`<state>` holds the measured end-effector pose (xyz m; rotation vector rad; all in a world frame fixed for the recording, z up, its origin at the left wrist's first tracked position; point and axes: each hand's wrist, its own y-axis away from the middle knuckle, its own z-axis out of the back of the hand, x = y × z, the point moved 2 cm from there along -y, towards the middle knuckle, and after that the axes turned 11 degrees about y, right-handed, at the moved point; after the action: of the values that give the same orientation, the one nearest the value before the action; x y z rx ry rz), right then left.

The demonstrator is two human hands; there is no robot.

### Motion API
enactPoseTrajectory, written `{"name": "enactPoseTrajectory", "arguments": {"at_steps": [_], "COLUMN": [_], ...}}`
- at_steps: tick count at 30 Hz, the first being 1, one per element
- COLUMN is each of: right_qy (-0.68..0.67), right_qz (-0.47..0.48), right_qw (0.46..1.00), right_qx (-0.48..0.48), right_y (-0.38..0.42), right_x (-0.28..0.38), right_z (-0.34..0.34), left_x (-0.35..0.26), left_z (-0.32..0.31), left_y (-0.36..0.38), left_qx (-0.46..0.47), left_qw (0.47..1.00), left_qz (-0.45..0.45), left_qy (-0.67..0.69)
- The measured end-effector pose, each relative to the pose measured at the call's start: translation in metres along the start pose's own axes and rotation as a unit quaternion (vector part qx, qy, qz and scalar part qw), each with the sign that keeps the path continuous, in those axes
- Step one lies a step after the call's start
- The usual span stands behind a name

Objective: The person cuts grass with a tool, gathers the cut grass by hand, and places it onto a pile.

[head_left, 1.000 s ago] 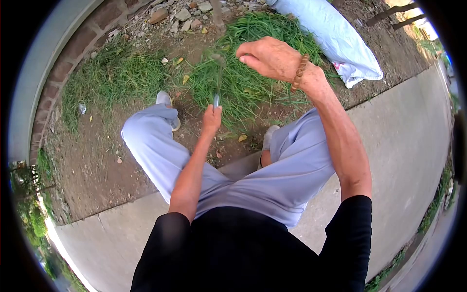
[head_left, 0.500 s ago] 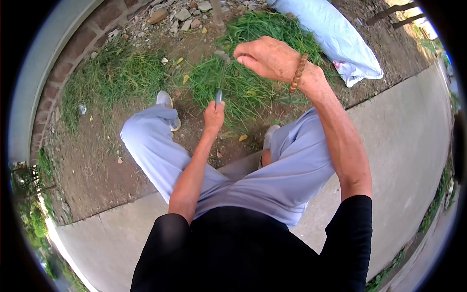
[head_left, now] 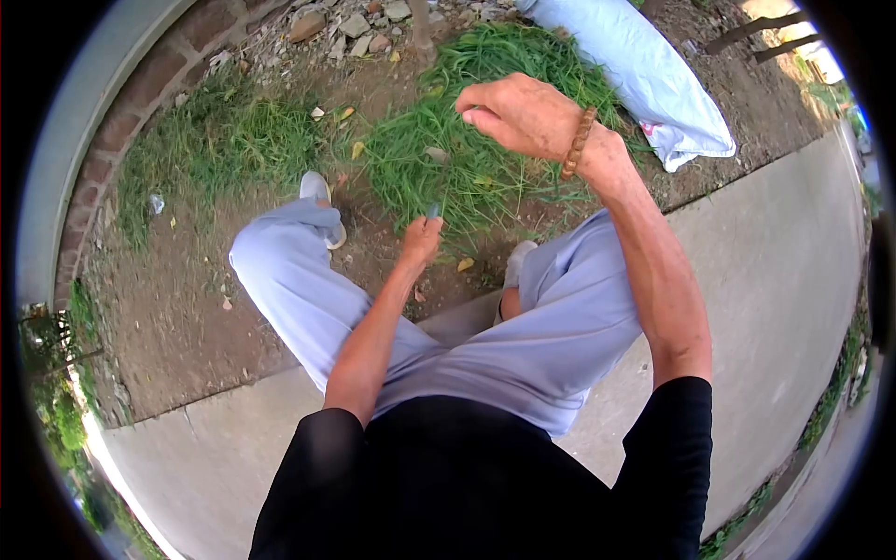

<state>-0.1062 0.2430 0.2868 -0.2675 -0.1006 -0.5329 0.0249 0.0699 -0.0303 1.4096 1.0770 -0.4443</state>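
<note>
My left hand is closed around a small hand tool with a grey-blue handle, pointing away from me. Its far end reaches into loose cut grass, where a greyish flat piece shows among the blades. Over the right part of this grass hangs my right hand, with a brown beaded bracelet on the wrist. Its fingers are curled and the thumb is pressed toward them; I cannot tell what they hold.
A pale blue sack lies at the upper right, beside the grass heap. Rubble stones and a thin trunk stand at the back. Grass grows along the curved brick edge on the left. Concrete paving runs behind and right.
My left hand has pulled the tool back toward me and slightly right, lower over the grass edge. My right hand has stayed nearly in place with its fingers curled.
</note>
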Motion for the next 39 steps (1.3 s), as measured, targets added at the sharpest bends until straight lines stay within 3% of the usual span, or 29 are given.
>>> {"name": "enactPoseTrajectory", "arguments": {"at_steps": [4,6,8,11,15,17,20,25,27,30,36,39], "right_qy": [-0.009,-0.008,-0.007,-0.011,-0.005,-0.001,-0.009,-0.007,-0.014,-0.010,-0.009,0.004], "right_qz": [0.005,0.001,-0.002,-0.016,0.000,0.002,-0.007,-0.008,-0.005,-0.010,-0.012,0.005], "right_qw": [1.000,1.000,1.000,1.000,1.000,1.000,1.000,1.000,1.000,1.000,1.000,1.000], "right_qx": [-0.007,-0.010,-0.012,-0.007,-0.015,-0.011,0.000,-0.014,-0.019,-0.008,-0.008,-0.008], "right_y": [-0.002,-0.002,0.000,0.001,0.001,0.001,0.000,-0.004,-0.003,-0.003,0.002,0.002], "right_x": [0.004,0.005,0.006,0.005,-0.001,0.000,0.002,0.004,0.005,0.005,0.001,0.002], "right_z": [0.002,0.004,0.006,0.008,0.000,0.002,0.004,0.002,0.003,0.008,0.008,0.008], "left_x": [-0.024,-0.033,-0.038,-0.050,-0.003,0.038,0.027,0.005,-0.011,-0.032,-0.004,0.037], "left_z": [-0.002,0.002,0.009,0.013,0.035,0.044,0.016,-0.004,-0.004,-0.002,0.018,0.027], "left_y": [0.006,-0.001,-0.012,-0.016,-0.050,-0.068,-0.032,-0.010,-0.004,-0.002,-0.017,-0.043], "left_qx": [0.031,-0.015,-0.034,-0.113,-0.146,-0.080,-0.030,-0.005,-0.028,-0.080,-0.134,-0.091], "left_qw": [0.998,0.994,0.992,0.948,0.927,0.962,0.974,0.971,0.951,0.939,0.917,0.950], "left_qz": [-0.016,-0.106,-0.124,-0.272,-0.278,-0.113,-0.090,-0.126,-0.211,-0.242,-0.236,-0.145], "left_qy": [0.047,0.012,-0.015,-0.123,-0.204,-0.235,-0.203,-0.205,-0.223,-0.231,-0.292,-0.262]}}
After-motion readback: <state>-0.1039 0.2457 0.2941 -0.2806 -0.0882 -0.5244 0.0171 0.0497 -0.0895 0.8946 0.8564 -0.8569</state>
